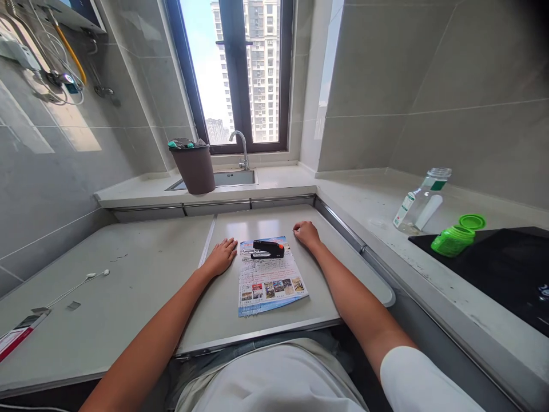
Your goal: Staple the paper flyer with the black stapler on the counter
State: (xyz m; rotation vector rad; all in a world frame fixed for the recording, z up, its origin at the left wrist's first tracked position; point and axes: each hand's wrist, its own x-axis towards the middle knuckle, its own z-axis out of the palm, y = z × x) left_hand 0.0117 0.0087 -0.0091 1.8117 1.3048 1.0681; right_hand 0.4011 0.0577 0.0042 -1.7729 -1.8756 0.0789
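Observation:
On the light tabletop (199, 329), a black stapler (268, 250) with an orange-red mark rests on the upper part of a printed paper (268, 286) that has blue edges and small pictures along its lower part. My left hand (221, 256) lies flat just left of the paper, palm down, fingers stretched out. To the right of the paper's top corner, my right hand (307, 233) rests on the table with its fingers curled in, and nothing shows in it. Neither hand touches the stapler.
A brown bin (193, 169) stands at the sink (234, 178) beside the faucet (244, 150). Along the right counter are a clear bottle (418, 206), a green open-lidded container (453, 240) and a black cooktop (506, 269). A white cable (68, 294) and red-white box (21, 335) lie left.

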